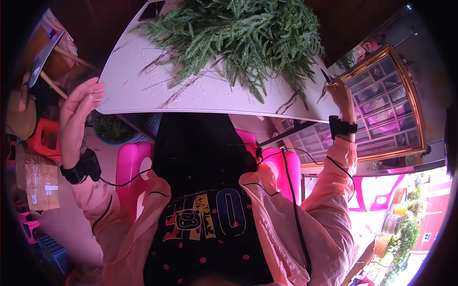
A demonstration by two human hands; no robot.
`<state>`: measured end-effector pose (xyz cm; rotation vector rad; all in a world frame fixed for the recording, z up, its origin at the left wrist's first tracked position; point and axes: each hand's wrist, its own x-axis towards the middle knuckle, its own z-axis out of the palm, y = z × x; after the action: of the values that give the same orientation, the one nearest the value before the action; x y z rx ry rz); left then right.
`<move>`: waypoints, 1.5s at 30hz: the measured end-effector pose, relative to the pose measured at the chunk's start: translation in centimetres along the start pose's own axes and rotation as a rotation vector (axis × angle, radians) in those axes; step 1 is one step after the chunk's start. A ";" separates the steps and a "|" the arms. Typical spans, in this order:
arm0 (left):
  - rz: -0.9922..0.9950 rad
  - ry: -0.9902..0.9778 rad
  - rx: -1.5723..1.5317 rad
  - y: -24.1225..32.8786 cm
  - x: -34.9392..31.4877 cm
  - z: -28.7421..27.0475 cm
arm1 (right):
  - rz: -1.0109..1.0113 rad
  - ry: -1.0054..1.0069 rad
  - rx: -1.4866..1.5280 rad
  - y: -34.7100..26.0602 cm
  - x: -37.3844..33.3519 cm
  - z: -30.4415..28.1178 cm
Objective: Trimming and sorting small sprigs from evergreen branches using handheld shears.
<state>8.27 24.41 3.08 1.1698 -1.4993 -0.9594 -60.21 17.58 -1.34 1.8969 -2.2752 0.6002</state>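
Fingers (93, 92) of our left hand (76, 117) are spread open, their tips just touching the left edge of the white table (143, 90) and gripping nothing; our right hand (341, 93) is pinched shut on a small dark cutting tool (326, 76) at the table's right edge, though whether its blades are apart we cannot tell. We judge we are between cuts, steadying ourselves; the next move calls for bringing the tool in to a stem while the free hand holds the foliage. Green fern-like sprigs (238, 33) lie heaped on the far middle of the table, feathery and dense; loose bits and thin stems are scattered nearer us.
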 end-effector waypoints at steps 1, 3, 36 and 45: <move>0.012 -0.025 0.038 0.1 -0.2 0.2 | -0.018 -0.035 0.014 0.0 0.1 0.0; 0.031 -0.030 0.071 0.5 -0.6 0.4 | -0.067 -0.100 0.042 -0.4 0.9 0.0; 0.230 0.049 0.148 1.4 -1.5 -2.1 | -0.912 -0.024 0.343 -35.2 -4.1 -5.7; 0.187 0.015 0.181 -0.4 -1.4 -2.5 | -1.506 0.190 0.630 -39.2 -10.1 -8.8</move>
<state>10.94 25.59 2.96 1.1366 -1.6779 -0.6986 -21.67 24.83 12.06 2.8155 -0.0930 1.0857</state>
